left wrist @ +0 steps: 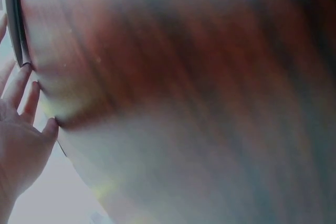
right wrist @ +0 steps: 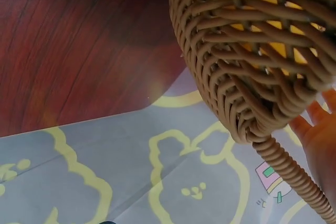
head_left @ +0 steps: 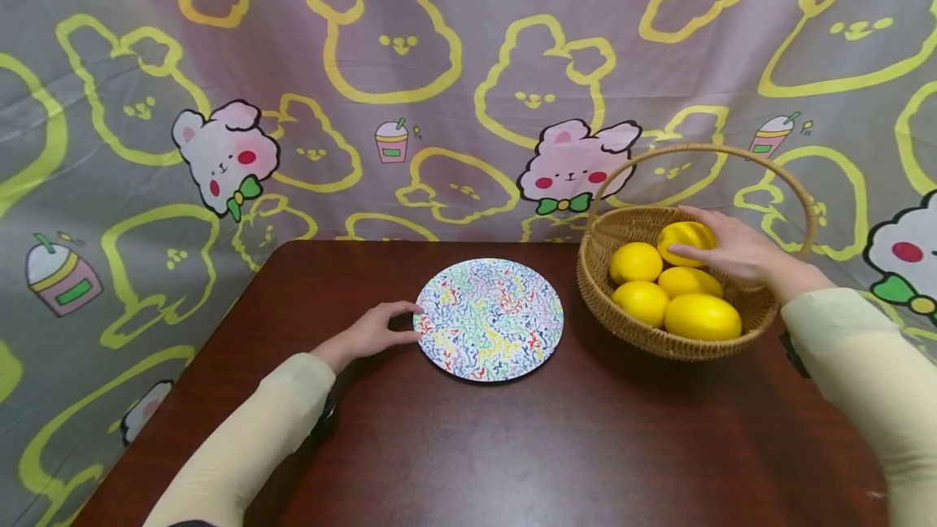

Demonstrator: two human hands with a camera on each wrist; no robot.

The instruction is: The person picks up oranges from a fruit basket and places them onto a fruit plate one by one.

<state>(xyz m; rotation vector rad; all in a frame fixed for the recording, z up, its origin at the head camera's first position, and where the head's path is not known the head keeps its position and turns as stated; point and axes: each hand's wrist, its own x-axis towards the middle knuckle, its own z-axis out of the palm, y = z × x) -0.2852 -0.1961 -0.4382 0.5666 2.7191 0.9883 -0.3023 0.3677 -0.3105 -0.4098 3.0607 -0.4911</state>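
In the head view, a round plate (head_left: 489, 320) with a multicoloured squiggle pattern lies on the dark wooden table. My left hand (head_left: 375, 332) rests at its left side, thumb and fingertips right at the rim; the left wrist view shows the fingers (left wrist: 18, 90) spread and touching the tabletop. To the right stands a wicker basket (head_left: 607, 307) holding several yellow lemons (head_left: 703, 317). Reaching into it, my right hand (head_left: 739, 246) grips a ridged yellow fruit (head_left: 684, 242) at the back of the pile, thumb across its front and fingers behind.
The basket's tall hoop handle (head_left: 732, 150) arches over my right hand. Behind the table (head_left: 468, 446) hangs a curtain (head_left: 454, 63) printed with cartoon animals, close along its back edge. In the right wrist view the basket's woven side (right wrist: 231, 61) covers most of the fruit.
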